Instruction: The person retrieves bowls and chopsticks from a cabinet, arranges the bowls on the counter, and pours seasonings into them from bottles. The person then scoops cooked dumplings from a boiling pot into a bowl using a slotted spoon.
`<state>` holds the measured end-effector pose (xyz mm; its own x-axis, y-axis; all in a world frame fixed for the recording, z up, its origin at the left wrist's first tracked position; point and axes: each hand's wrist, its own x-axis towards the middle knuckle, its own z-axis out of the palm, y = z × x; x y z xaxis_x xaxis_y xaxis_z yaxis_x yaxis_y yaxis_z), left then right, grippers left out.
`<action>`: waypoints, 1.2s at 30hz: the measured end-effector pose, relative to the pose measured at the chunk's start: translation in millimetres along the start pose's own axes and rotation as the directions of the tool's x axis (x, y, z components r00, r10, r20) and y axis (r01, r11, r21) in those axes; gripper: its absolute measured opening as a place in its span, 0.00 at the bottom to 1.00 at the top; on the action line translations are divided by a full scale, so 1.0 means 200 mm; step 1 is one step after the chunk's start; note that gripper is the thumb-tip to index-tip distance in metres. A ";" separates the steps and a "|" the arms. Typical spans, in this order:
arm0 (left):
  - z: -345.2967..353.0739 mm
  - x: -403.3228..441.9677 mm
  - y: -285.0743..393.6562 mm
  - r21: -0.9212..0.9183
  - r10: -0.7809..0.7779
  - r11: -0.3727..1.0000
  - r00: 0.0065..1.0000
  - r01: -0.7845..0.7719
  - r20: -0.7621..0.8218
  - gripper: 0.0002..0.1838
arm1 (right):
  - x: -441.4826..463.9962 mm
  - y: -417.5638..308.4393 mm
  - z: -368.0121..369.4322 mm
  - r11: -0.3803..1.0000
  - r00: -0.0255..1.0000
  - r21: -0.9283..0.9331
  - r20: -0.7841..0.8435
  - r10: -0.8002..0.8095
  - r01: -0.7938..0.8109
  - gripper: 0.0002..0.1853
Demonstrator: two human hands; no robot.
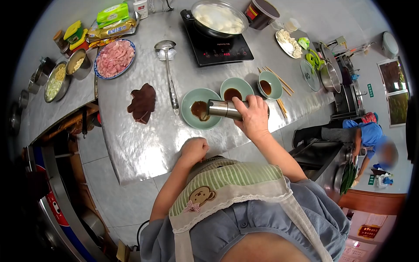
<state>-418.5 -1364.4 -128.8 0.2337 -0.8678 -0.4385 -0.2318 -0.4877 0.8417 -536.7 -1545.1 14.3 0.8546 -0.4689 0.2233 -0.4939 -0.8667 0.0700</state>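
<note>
My right hand (pixel 254 117) is wrapped round a shiny steel cylinder (pixel 222 109), which is tilted almost level. Its left end is over a pale green bowl (pixel 203 124) with brown sauce (pixel 200 110) in the bottom. Whether anything comes out of the cylinder cannot be seen. Two more green bowls, a middle one (pixel 238 82) and a smaller right one (pixel 271 78), also hold dark sauce. Closed in a fist, my left hand (pixel 194 150) rests at the table's near edge, below the first bowl, with nothing visible in it. A ladle (pixel 170 81) lies left of the bowls.
A pan (pixel 218 19) with whitish contents sits on an induction cooker (pixel 222 50). Sliced raw meat fills a plate (pixel 131 63) at left, near a dark brown cloth-like piece (pixel 142 103). Chopsticks (pixel 281 83) lie at right. A co-worker (pixel 362 135) bends over a counter farther right.
</note>
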 end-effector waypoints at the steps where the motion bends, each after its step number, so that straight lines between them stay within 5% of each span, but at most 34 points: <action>1: 0.00 0.00 0.00 -0.001 -0.002 1.000 1.000 0.002 0.007 0.09 | 0.01 -0.01 0.00 1.000 1.000 0.015 -0.003 -0.003 0.003 0.38; 36: -0.01 0.00 -0.01 -0.007 0.005 1.000 0.998 -0.004 0.060 0.08 | 0.04 -0.09 -0.09 0.993 0.991 0.055 -0.069 0.112 -0.109 0.39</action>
<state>-415.8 -1362.2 -130.1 0.1757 -0.8742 -0.4526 -0.2266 -0.4833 0.8456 -523.3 -1531.2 32.8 0.7806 -0.5504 0.2961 -0.5742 -0.8186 -0.0079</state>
